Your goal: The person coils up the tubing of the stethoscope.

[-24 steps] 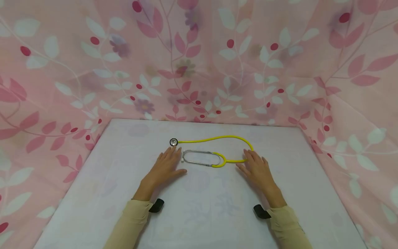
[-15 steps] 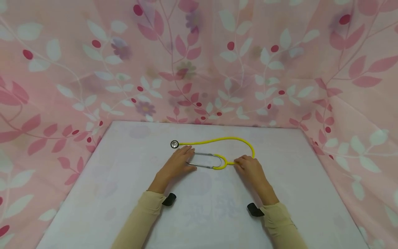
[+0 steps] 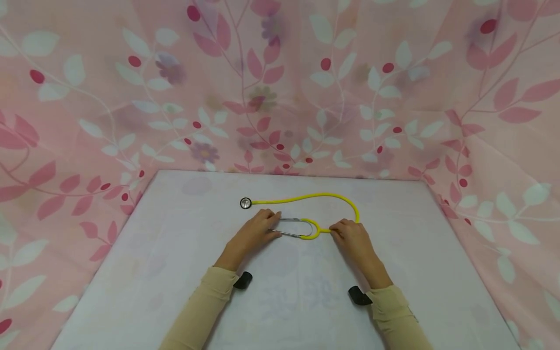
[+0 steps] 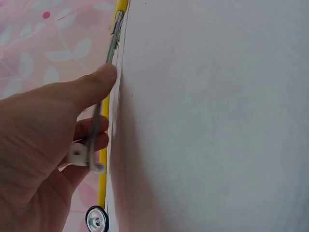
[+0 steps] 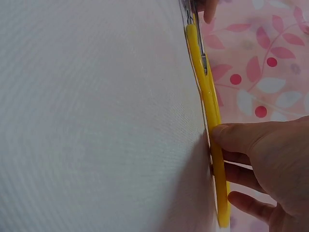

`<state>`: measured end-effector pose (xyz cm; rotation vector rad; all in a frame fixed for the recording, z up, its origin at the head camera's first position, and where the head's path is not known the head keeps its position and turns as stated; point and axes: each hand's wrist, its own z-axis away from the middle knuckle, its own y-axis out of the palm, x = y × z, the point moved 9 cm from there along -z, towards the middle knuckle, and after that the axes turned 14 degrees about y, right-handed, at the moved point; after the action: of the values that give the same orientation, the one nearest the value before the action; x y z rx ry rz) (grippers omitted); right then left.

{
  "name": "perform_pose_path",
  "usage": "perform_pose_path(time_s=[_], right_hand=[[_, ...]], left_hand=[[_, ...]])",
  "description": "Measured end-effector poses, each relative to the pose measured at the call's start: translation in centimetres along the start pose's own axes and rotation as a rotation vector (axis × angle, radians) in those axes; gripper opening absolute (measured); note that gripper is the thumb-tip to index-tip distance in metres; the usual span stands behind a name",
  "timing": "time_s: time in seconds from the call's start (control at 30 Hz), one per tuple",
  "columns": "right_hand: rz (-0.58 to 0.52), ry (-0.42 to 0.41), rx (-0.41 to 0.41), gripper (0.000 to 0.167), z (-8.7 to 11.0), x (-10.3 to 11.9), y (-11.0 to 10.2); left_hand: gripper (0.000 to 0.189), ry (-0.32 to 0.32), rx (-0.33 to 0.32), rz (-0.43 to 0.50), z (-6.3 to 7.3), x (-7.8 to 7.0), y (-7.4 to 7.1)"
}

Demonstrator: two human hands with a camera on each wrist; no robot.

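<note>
A yellow stethoscope (image 3: 323,195) lies on the white cloth, its tube looping round at the back. Its round chest piece (image 3: 246,203) is at the far left end. My left hand (image 3: 251,235) holds the metal ear tubes (image 3: 288,234) between thumb and fingers. The left wrist view shows a pale ear tip (image 4: 77,153) beside those fingers, with the ear tubes raised off the cloth at that end. With thumb and fingers, my right hand (image 3: 355,243) pinches the yellow tubing (image 5: 219,169) just right of where it forks.
A white-covered table (image 3: 297,311) spreads under both hands. Pink floral fabric (image 3: 280,87) hangs behind it and along both sides. A black wrist-worn piece (image 3: 243,280) sits at the left cuff, another black piece (image 3: 359,295) at the right.
Both hands have come inward from lying open beside the stethoscope. The left has taken hold of the ear tubes, and the right has closed on the tubing.
</note>
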<state>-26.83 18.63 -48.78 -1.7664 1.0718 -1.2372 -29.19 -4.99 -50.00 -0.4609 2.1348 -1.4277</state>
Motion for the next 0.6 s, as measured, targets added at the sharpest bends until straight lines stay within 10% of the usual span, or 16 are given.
perform_pose_path(time_s=[0.6], right_hand=[[-0.138, -0.095, -0.072, 0.02, 0.4, -0.6, -3.2]], left_hand=[[0.048, 0.144, -0.11, 0.015, 0.0, -2.3, -1.4]])
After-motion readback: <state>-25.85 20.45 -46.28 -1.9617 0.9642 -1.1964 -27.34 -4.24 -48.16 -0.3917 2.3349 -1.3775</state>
